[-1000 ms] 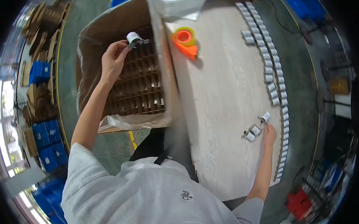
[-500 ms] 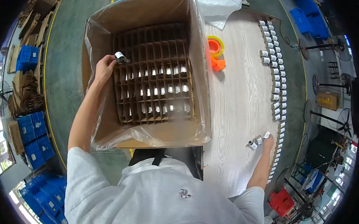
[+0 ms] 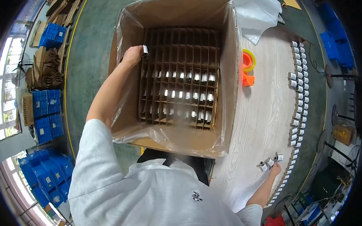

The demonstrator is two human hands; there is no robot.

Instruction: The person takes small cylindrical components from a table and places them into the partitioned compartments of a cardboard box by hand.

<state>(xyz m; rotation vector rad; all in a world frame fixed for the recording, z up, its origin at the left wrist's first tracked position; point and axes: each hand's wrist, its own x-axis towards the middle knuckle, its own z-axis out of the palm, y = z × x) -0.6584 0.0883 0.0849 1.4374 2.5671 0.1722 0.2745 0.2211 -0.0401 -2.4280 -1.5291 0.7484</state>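
Note:
My left hand (image 3: 133, 55) is over the left side of a divided carton, its fingers closed on a small metal cylinder with a white label (image 3: 145, 50). Below it, cardboard dividers (image 3: 179, 53) form a grid, and several similar labelled cylinders (image 3: 196, 76) stand in the cells of the nearer rows. On the table to the right, my right hand (image 3: 275, 169) pinches the near end of another labelled cylinder (image 3: 279, 157). Two more labelled cylinders (image 3: 263, 166) lie just left of those fingertips.
The carton (image 3: 232, 83) has a clear plastic liner around its walls. A tape dispenser (image 3: 248, 79) with a yellow tape roll lies beside it on the wood-grain table (image 3: 257, 122). Rows of labelled cylinders (image 3: 299, 103) line the right edge. White plastic sheeting (image 3: 253, 11) covers the far end.
The view has shifted, so the carton and table appear further right. My left hand's cylinder has turned more upright at the grid's left edge. My right hand remains by the small group of cylinders.

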